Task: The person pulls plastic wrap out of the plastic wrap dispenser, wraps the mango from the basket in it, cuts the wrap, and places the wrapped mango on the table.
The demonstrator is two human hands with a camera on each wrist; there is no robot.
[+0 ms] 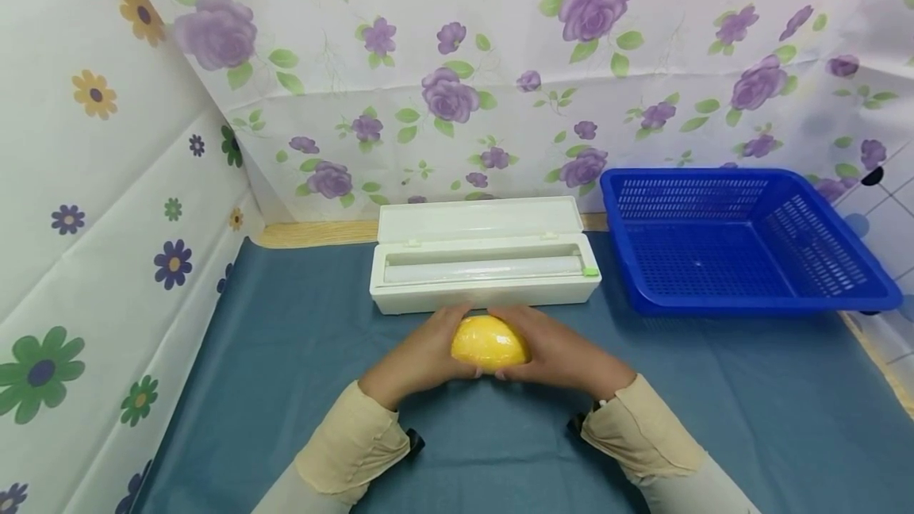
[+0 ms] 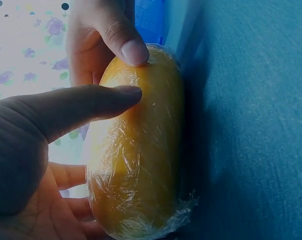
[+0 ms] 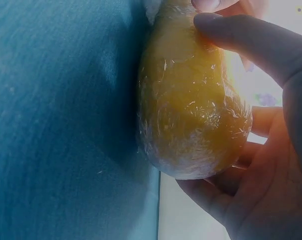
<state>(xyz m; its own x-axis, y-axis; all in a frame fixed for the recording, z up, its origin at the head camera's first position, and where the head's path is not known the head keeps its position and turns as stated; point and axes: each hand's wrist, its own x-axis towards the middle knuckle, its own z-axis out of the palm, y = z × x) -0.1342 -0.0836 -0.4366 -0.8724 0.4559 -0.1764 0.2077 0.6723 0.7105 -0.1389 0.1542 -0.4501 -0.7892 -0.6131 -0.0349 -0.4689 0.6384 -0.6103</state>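
Observation:
A yellow, oblong fruit [image 1: 489, 342] wrapped in clear cling film is held between both hands, low over the blue cloth. My left hand [image 1: 427, 351] grips its left end, thumb on the near side and fingers curled round the far side. From the other end my right hand [image 1: 564, 351] grips it the same way. The left wrist view shows crinkled film on the fruit [image 2: 146, 150], with a loose bit sticking out at the near end. In the right wrist view the film lies smoother over the rounded end of the fruit [image 3: 191, 100].
Just behind the hands stands a white cling film dispenser [image 1: 485, 296], lid raised, with a roll inside and a green slider at its right. A blue plastic basket [image 1: 757, 304] sits at the back right. Blue cloth [image 1: 286, 339] covers the table; flowered sheets hang behind and left.

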